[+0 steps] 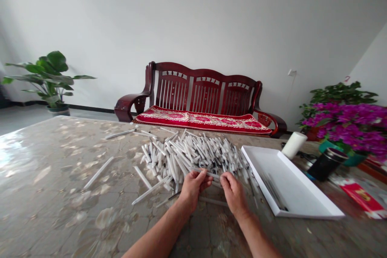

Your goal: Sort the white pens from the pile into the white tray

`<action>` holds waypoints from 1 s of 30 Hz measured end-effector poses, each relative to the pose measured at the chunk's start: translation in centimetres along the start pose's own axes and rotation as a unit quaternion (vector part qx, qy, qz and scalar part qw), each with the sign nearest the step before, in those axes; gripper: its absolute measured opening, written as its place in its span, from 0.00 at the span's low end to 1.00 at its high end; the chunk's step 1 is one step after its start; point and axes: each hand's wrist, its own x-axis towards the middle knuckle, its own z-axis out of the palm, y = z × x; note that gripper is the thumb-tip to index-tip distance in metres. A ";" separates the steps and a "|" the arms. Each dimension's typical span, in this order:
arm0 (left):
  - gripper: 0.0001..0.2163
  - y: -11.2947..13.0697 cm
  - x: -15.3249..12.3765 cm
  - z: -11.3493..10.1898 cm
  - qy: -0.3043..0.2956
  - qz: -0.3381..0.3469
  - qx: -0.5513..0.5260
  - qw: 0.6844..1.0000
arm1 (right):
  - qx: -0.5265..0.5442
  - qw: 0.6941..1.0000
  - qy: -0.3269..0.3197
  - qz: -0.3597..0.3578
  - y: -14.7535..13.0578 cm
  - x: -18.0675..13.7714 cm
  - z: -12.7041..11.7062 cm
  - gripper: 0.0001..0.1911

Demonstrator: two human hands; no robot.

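Note:
In front of me my left hand (pixel 194 187) pinches a slim, translucent whitish tube (pixel 214 175) that looks like a pen barrel. My right hand (pixel 234 193) is closed at the tube's other end, so it spans the gap between both hands. Just beyond lies a large heap of similar white tubes (pixel 193 149), some showing dark parts. Another tube (pixel 216 201) rests on the table between my wrists. To the right, a shallow white box (pixel 302 185) contains several thin, dark, pen-like sticks (pixel 273 191) along its left side.
A patterned table (pixel 60 205) spreads beneath everything, with a stray tube (pixel 98 172) at left. Right of the box stand a white roll (pixel 294 145), a black cup (pixel 327 164) and purple flowers (pixel 350 127). A red wooden bench (pixel 205 92) is behind the table.

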 end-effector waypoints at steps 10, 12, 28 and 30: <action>0.14 0.1 0.0 0.0 0.002 0.004 0.002 1.000 | -0.005 1.000 0.000 -0.010 0.0 -0.1 -0.2 0.17; 0.14 0.0 0.0 0.0 -0.004 0.003 0.006 1.000 | -0.019 1.000 0.000 -0.007 0.0 0.0 -0.1 0.19; 0.14 -0.1 0.0 0.1 -0.006 0.003 -0.002 1.000 | -0.024 0.999 -0.020 0.020 -0.1 0.0 0.0 0.23; 0.14 0.0 0.0 0.1 -0.002 0.002 -0.003 1.000 | -0.018 0.999 -0.018 0.020 -0.2 -0.1 -0.1 0.22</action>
